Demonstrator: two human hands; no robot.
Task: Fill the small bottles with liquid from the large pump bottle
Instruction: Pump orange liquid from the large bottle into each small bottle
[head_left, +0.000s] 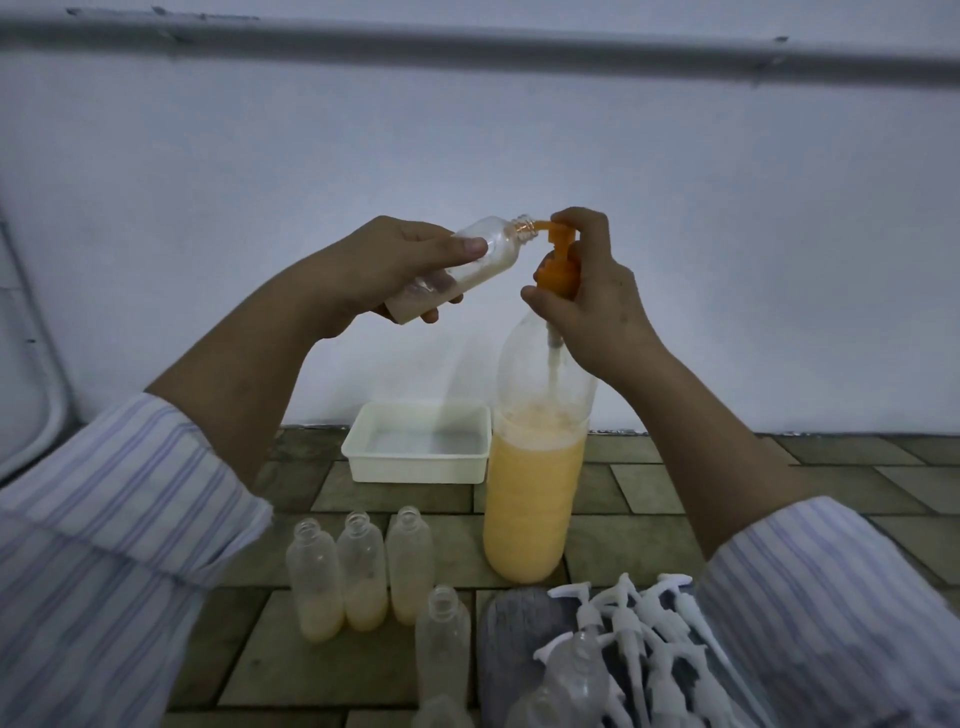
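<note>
Tiled floor (291, 670) holds the pump bottle (530, 499); right hand (587, 291) grips its pump (558, 260), left hand (384, 265) at nine o'clock grips a tilted vial (467, 265).

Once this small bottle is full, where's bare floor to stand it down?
Bare tiles lie left of the three part-filled bottles, towards the left sleeve, and between the white tray and those bottles. More shows right of the large pump bottle. It's crowded front right: the pile of white pump heads and empty bottles.
</note>
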